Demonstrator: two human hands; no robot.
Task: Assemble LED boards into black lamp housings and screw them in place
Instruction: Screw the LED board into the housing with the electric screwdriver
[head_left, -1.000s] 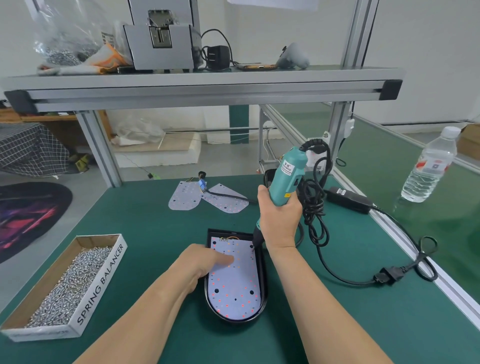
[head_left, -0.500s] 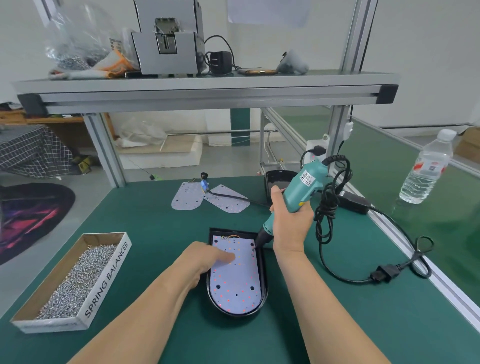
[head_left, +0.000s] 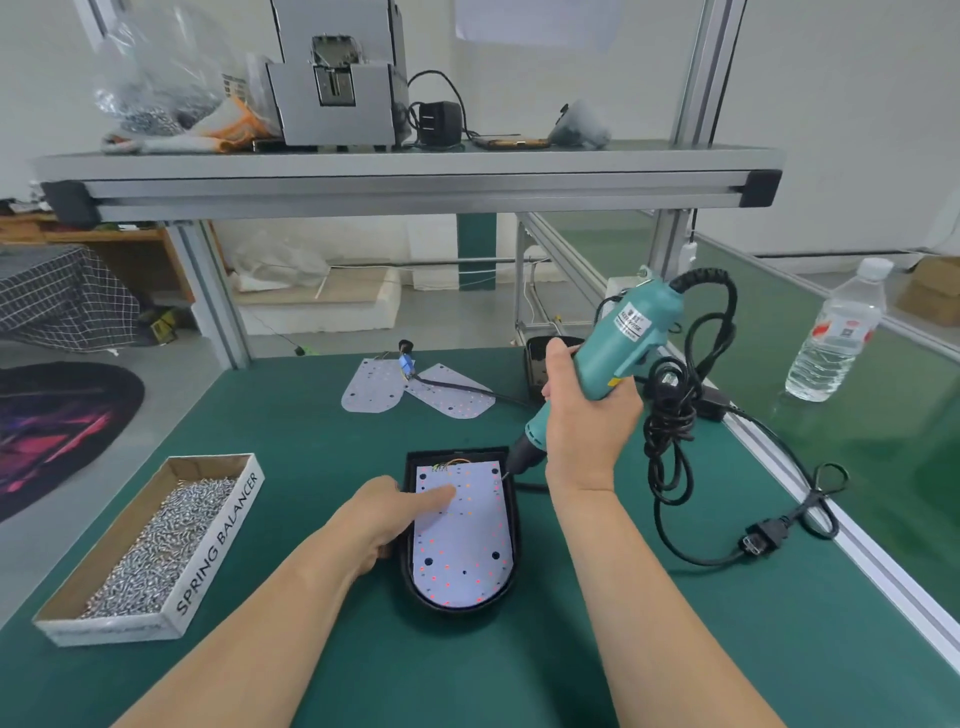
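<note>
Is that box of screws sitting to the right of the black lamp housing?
No, the cardboard box of screws sits on the green table to the left of the black lamp housing.

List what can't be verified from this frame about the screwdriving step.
- Head view: whether a screw sits under the screwdriver bit at the LED board's far right corner; too small.
- Head view: the screwdriver's trigger; the right hand covers it.
- Head view: the second black housing behind; the right hand and screwdriver hide most of it.
- Head view: label text on the screwdriver; blurred.
</note>
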